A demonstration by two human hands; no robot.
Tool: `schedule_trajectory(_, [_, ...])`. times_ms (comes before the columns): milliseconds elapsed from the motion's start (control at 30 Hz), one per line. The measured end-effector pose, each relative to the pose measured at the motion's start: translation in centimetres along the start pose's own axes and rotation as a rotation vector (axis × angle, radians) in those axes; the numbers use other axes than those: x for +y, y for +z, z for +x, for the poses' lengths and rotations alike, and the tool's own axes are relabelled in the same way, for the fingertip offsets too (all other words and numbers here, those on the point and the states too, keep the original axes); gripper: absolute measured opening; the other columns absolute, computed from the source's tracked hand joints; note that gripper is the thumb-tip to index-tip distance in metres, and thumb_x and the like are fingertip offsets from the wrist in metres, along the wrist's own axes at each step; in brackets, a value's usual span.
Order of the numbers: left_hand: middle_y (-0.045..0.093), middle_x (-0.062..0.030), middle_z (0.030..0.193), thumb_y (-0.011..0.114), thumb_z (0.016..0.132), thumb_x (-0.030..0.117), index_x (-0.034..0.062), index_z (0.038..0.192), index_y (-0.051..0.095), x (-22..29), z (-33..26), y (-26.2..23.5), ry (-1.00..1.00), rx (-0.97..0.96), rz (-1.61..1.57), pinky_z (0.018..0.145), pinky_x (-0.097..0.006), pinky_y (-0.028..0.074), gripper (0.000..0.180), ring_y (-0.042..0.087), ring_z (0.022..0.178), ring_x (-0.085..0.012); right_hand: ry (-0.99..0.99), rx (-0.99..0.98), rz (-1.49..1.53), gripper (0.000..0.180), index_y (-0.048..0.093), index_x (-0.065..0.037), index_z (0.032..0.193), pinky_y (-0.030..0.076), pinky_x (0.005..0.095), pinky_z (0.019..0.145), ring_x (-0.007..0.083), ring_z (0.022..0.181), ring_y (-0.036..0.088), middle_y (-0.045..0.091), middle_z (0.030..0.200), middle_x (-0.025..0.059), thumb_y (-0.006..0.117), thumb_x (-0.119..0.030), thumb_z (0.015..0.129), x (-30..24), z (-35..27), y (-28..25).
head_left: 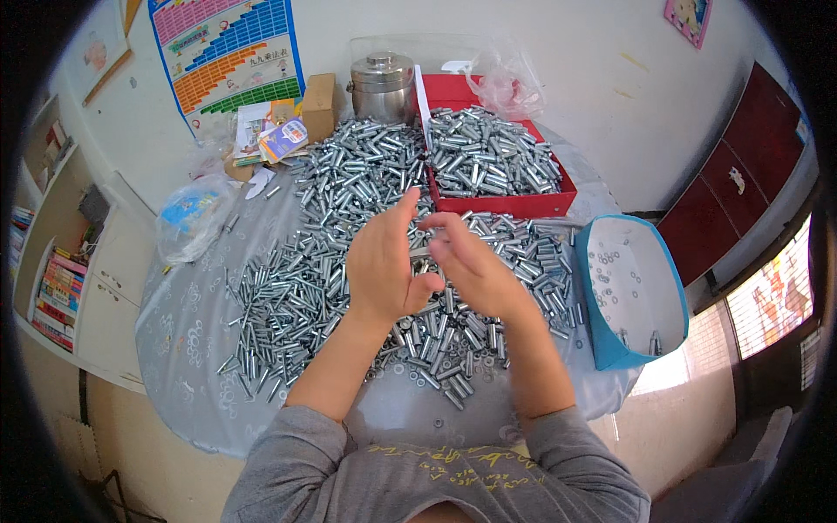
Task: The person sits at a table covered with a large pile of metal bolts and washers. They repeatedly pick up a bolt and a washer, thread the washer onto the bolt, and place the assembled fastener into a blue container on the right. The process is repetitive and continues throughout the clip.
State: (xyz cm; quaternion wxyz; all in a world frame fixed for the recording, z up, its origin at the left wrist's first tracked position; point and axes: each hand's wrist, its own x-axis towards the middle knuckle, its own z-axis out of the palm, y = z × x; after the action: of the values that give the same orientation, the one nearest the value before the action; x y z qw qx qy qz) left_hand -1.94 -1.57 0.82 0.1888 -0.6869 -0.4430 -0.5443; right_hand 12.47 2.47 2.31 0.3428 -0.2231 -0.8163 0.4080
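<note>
Head view: both hands, left hand (382, 261) and right hand (471, 266), pinch a small metal piece (422, 253) above the bolt pile (288, 305).

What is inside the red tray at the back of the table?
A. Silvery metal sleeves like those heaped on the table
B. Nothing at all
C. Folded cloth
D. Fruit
A: the red tray is filled with shiny metal sleeves, the same kind as the big pile spread over the table.
</note>
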Motion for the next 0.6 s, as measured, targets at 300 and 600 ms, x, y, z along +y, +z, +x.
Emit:
schedule_trajectory(300, [0.046, -0.0018, 0.053, 0.032, 0.076, 0.072, 0.0022, 0.124, 0.043, -1.6, -0.8, -0.3, -0.252, -0.100, 0.050, 0.041, -0.030, 0.036, 0.086, 0.051, 0.044, -0.0191, 0.039, 0.161, 0.127, 0.031, 0.042, 0.000, 0.113, 0.045, 0.0285, 0.067, 0.0166, 0.073, 0.055, 0.056, 0.082, 0.0107, 0.038, -0.025, 0.096, 0.9, 1.6, 3.1])
schedule_trajectory(600, [0.041, 0.0001, 0.051, 0.027, 0.073, 0.075, 0.0001, 0.126, 0.040, -2.0, -1.1, 0.6, -0.236, -0.087, 0.033, 0.038, -0.029, 0.033, 0.093, 0.046, 0.040, -0.0170, 0.137, 0.079, 0.471, 0.035, 0.040, -0.002, 0.123, 0.039, 0.0199, 0.054, 0.0055, 0.065, 0.044, 0.047, 0.078, 0.0006, 0.042, -0.022, 0.094, 1.9, 1.5, 2.0])
